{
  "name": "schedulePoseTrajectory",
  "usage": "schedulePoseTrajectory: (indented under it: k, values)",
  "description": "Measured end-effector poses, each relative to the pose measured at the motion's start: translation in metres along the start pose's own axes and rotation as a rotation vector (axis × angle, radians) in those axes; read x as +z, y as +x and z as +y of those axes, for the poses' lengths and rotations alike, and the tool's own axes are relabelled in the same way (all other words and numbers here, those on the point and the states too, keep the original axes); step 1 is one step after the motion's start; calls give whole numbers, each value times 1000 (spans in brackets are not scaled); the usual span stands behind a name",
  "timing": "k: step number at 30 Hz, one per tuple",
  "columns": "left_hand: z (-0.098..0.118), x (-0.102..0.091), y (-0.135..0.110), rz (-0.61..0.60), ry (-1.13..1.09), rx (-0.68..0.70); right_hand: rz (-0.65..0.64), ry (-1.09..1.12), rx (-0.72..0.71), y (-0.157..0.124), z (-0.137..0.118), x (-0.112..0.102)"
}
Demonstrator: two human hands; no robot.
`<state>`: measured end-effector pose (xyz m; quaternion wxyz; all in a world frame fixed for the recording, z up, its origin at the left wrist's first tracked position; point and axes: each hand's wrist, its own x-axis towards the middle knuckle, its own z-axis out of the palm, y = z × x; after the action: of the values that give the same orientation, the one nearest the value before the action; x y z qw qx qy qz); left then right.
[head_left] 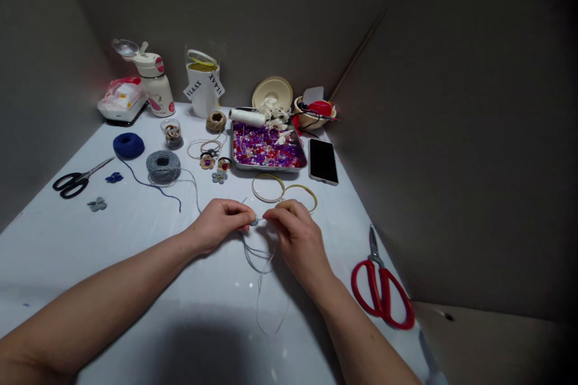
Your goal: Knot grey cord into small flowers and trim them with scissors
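Item: left hand (219, 225) and right hand (295, 234), both pinched closed on a small grey thread piece (254, 222) trailing loose grey thread (259, 264), just below two thin hoops (268, 175).

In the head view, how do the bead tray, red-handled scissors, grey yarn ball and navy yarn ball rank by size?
Largest: bead tray and red-handled scissors, unsure, since the scissors sit nearer the camera. Next: grey yarn ball and navy yarn ball, looking alike.
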<state>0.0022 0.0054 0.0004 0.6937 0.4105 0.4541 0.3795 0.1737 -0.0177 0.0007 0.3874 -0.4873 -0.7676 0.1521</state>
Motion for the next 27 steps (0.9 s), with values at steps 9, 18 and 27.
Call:
schedulePoseTrajectory:
  k: [9, 18, 27]
  values:
    - [0, 0, -1, -10, -33, -19, -18, 125, 79, 0, 3, 2]
    - [2, 1, -1, -17, -56, -35, -24, 228, 132, 0, 1, 2]
    - [0, 0, -3, -78, -88, -48, -66, 352, 195, 2, -2, 4]
